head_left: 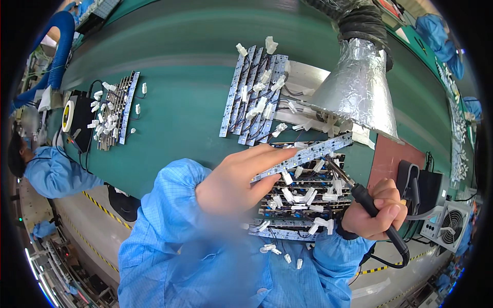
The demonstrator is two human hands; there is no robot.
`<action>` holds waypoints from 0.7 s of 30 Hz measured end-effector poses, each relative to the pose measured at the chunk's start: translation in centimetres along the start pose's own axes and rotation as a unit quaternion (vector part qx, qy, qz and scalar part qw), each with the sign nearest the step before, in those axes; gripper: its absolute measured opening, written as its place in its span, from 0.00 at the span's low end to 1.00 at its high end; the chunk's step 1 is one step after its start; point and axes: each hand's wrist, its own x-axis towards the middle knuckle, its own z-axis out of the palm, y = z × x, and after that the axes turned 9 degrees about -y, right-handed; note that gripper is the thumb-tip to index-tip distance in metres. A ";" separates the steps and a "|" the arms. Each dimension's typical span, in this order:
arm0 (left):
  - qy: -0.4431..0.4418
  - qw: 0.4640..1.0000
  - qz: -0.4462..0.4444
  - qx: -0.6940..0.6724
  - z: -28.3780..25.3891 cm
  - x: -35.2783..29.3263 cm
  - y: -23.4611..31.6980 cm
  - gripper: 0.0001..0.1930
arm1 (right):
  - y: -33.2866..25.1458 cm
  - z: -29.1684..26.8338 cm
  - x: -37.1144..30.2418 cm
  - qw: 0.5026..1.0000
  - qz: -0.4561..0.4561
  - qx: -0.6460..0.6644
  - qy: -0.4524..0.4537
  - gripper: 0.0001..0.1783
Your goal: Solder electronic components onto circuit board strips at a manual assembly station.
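My left hand [231,177] pinches a narrow LED circuit board strip [310,155] near its left end. The strip slants up to the right above several other boards. My right hand [377,213] is wrapped round the black handle of a soldering iron [365,199]. Its metal tip points up and left, close below the held strip; whether it touches cannot be made out. Beneath both hands lies a stack of strips [303,192] with white connectors on short dark wires. Beyond them sits another group of LED strips [251,97] with similar connectors.
A foil-covered extraction hood [362,82] hangs over the back right of the green bench [179,102]. More strips [115,113] lie at the left, beside a black device [79,123]. A fan unit [452,226] stands at the right. A co-worker's blue sleeve [61,172] shows at far left.
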 end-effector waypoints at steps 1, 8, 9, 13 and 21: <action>0.006 1.000 0.001 0.002 0.1 0.0 0.0 0.21 | 0.0 0.0 0.0 1.000 0.008 0.001 -0.002 0.15; 0.005 0.999 -0.039 -0.003 0.3 -0.1 0.5 0.21 | 0.1 0.1 0.1 1.000 0.007 -0.004 -0.008 0.15; 0.008 1.000 -0.030 0.004 0.3 -0.1 0.4 0.21 | 0.1 0.1 0.1 1.000 0.006 -0.006 -0.009 0.15; 0.009 1.000 -0.023 0.012 0.3 -0.1 0.4 0.21 | 0.1 0.1 0.1 1.000 0.003 -0.013 -0.007 0.15; 0.013 0.999 -0.039 0.009 0.5 -0.2 0.7 0.21 | 0.1 0.1 0.1 1.000 0.006 -0.019 -0.015 0.15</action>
